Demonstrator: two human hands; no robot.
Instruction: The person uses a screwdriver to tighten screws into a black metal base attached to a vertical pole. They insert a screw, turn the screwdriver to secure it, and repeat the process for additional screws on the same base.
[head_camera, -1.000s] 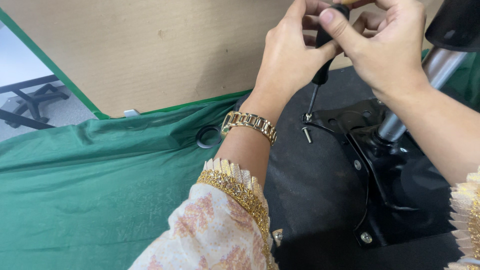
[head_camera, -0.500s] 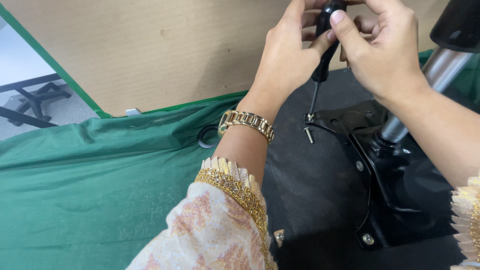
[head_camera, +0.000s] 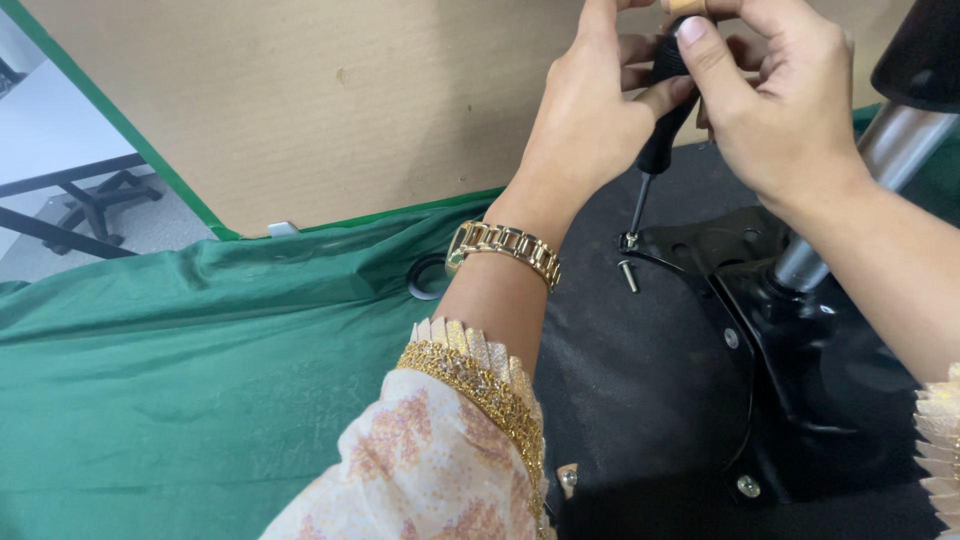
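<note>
Both hands were wrapped around the black-handled screwdriver (head_camera: 660, 120), left hand (head_camera: 590, 110) and right hand (head_camera: 780, 100) gripping the handle, tip standing on a screw at the corner of the black metal chair plate (head_camera: 740, 300). A loose silver bolt (head_camera: 628, 275) lay just beside it. Green cloth (head_camera: 200, 380) covered the table, brown cardboard sheet (head_camera: 330, 100) behind, and a chrome cylinder (head_camera: 860, 190) stood close to the right wrist.

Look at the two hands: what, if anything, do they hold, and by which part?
Both the left hand and the right hand grip a screwdriver by its black handle; its tip rests on a screw in the black metal plate.
</note>
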